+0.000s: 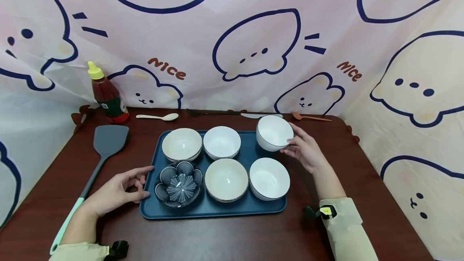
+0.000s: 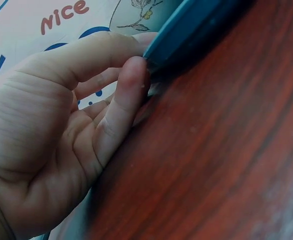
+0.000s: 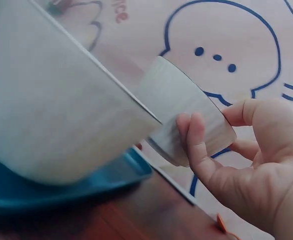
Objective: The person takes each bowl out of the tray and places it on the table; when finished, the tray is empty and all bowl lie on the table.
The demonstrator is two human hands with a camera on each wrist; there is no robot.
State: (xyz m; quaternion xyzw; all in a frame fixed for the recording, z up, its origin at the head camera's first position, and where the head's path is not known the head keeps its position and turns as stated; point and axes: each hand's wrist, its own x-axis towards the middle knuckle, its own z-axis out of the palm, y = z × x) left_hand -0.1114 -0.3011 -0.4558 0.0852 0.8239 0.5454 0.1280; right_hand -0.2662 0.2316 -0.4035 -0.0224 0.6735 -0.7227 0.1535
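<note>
My right hand (image 1: 304, 150) grips a white bowl (image 1: 274, 132) by its right side, over the back right part of a blue tray (image 1: 246, 208). In the right wrist view the held bowl (image 3: 161, 100) is tilted and raised, fingers on its outer wall. My left hand (image 1: 117, 190) pinches the tray's left rim (image 2: 169, 35) between thumb and index finger. On the tray sit a cream bowl (image 1: 182, 144) and a white bowl (image 1: 222, 142) at the back. In front are a dark flower-shaped bowl (image 1: 181, 186), a cream bowl (image 1: 226, 179) and a white bowl (image 1: 269, 178).
A grey spatula (image 1: 110, 138) with a mint handle lies left of the tray. The sauce bottle (image 1: 110, 100) stands at the back left. Along the back edge lie a cream spoon (image 1: 168, 117), a knife (image 1: 253, 115) and an orange spoon (image 1: 298, 115). A printed cloth (image 1: 253, 92) hangs behind.
</note>
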